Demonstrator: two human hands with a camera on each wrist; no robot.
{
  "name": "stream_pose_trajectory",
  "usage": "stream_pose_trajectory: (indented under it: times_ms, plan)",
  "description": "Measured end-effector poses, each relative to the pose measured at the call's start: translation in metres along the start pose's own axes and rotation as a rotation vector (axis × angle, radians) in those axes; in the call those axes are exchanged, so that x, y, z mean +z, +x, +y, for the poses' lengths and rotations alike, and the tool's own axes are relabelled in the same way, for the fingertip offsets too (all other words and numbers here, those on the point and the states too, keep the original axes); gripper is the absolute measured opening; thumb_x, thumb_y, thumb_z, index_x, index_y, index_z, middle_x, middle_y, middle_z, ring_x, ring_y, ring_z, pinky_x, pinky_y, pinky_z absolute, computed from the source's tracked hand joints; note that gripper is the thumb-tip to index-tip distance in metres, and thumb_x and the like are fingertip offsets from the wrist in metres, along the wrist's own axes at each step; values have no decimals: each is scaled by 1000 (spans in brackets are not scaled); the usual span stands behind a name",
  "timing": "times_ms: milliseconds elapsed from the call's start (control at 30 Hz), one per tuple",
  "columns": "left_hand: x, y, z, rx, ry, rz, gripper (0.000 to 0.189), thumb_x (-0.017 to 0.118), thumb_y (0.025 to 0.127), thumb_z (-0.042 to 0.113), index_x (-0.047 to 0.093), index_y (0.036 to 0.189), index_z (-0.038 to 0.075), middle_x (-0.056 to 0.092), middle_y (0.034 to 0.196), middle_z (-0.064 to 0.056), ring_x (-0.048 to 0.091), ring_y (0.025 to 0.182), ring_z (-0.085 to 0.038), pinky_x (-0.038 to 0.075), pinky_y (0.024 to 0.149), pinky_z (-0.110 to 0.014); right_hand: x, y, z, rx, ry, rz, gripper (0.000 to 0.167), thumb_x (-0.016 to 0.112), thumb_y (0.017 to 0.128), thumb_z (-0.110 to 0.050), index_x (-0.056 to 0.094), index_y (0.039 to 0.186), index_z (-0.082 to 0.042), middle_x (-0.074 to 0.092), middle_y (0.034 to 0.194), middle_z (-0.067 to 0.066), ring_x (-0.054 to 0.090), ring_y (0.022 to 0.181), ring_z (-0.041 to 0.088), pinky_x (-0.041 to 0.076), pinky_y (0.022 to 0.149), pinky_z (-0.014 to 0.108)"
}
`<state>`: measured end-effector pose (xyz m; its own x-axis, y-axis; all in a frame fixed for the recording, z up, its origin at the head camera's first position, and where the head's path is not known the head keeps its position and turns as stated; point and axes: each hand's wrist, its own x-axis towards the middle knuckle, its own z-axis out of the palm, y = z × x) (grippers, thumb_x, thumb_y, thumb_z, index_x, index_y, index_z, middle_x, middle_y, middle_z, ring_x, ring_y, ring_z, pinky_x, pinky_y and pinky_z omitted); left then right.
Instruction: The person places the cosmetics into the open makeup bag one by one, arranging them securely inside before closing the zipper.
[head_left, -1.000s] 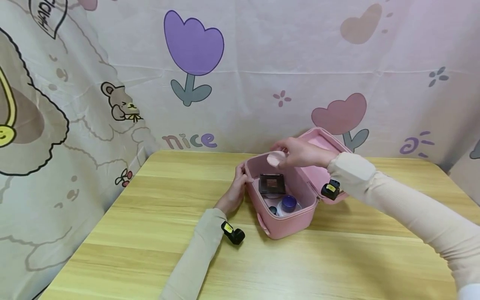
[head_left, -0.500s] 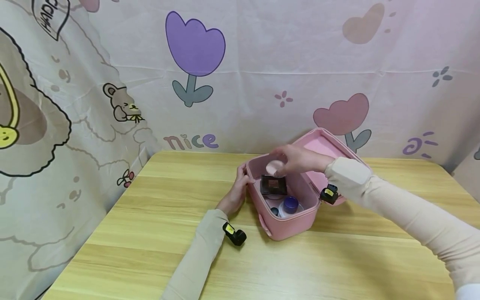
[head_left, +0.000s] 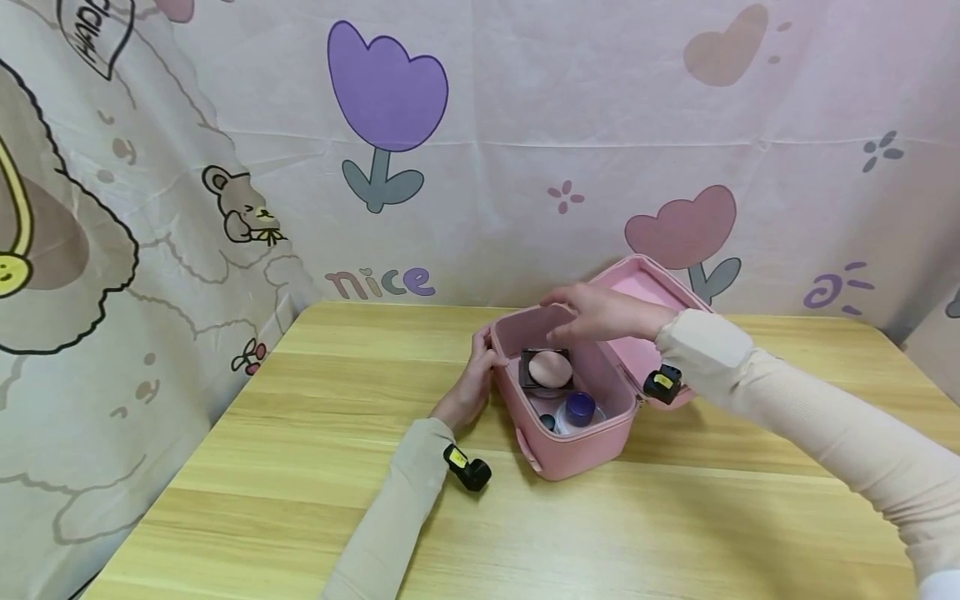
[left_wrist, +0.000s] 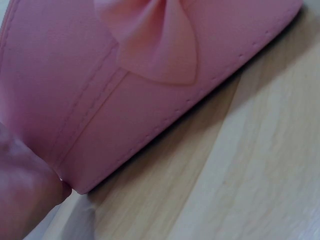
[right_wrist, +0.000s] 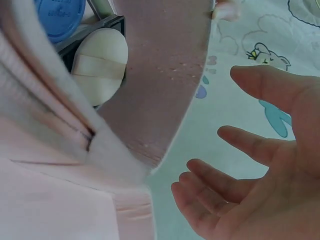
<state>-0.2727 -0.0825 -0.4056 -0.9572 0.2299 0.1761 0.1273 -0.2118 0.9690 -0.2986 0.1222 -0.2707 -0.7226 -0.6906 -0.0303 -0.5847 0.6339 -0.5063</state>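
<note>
A pink case [head_left: 558, 457] stands on the table with its lid [head_left: 645, 287] swung back. My left hand [head_left: 471, 385] holds its left wall near the far corner, thumb over the rim; in the left wrist view only part of that hand [left_wrist: 25, 190] shows, beside the case's bow [left_wrist: 160, 45]. Above the case opening is my right hand [head_left: 603, 312], which holds nothing; its fingers spread apart in the right wrist view. A pale oval powder puff [right_wrist: 100, 67], with a band across it, lies on a dark square compact [head_left: 528, 383] inside the case.
Also in the case are a jar with a purple-blue lid [head_left: 580, 408] and a small dark round item [head_left: 547, 422], too small to identify. The wooden table [head_left: 337, 400] meets a printed cloth backdrop [head_left: 517, 83] at its back edge.
My right hand lowered the powder puff into the case, let it go on the compact, and lifted slightly with fingers opened. My left hand stays on the case wall.
</note>
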Motion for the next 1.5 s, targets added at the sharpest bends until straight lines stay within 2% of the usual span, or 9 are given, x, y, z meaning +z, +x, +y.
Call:
stream_pose_trajectory:
  times_ms: [300,500,667,767,833,967,1100,1333,1500]
  plan:
    - [-5,3,3,6,7,-7,74,43,77,13,12,144,5,14,148,-16,15,136,-32,5,112,-46,-14,-25,-27,-47,-243,176,47,67,87,-16,56,129,2,51,130,24,43,121,40,35,99,53]
    - [-8,4,7,25,16,-2,72,42,78,12,13,144,4,17,146,-17,17,135,-32,7,111,-46,-29,-64,-41,-137,-521,413,48,72,82,-10,59,127,-1,50,129,27,41,121,45,35,98,57]
    - [-8,6,9,21,25,-9,74,43,77,14,14,144,5,17,145,-16,17,135,-31,6,111,-47,-39,-104,-25,-208,-479,677,52,77,72,-1,60,121,3,47,130,33,33,127,50,26,104,60]
    - [-8,7,9,24,23,-13,75,44,76,15,14,145,5,17,145,-16,17,135,-32,6,111,-48,-44,-132,-6,-125,-390,779,54,76,72,0,58,123,5,41,135,34,27,131,49,20,107,60]
    - [-7,6,8,21,24,-16,75,44,77,15,14,145,5,16,146,-16,16,135,-31,5,112,-48,-44,-150,11,2,-325,800,54,74,77,-4,55,127,5,38,139,33,23,132,50,18,107,61]
    - [-8,-1,3,-14,35,-13,75,43,77,14,13,145,6,15,148,-16,14,137,-32,4,112,-49,-36,-179,53,223,-234,753,53,68,87,-13,49,132,8,37,137,36,23,127,58,15,103,68]
    - [-9,-6,-2,-30,31,-2,76,43,77,14,12,146,6,13,148,-15,13,137,-32,2,112,-51,-25,-201,102,345,-225,598,62,67,90,-22,41,135,12,37,130,44,27,117,65,17,94,75]
    - [-3,-1,-4,-1,12,-21,75,43,78,13,11,145,5,13,148,-16,14,137,-32,4,112,-47,-4,-243,173,453,-344,232,101,82,73,-32,25,136,21,34,123,51,36,107,66,32,84,73]
    - [-2,1,-5,3,7,-22,75,43,77,14,13,145,5,16,147,-16,16,136,-32,5,111,-45,5,-256,198,471,-225,87,104,83,72,-25,18,134,25,31,120,56,38,103,70,40,76,70]
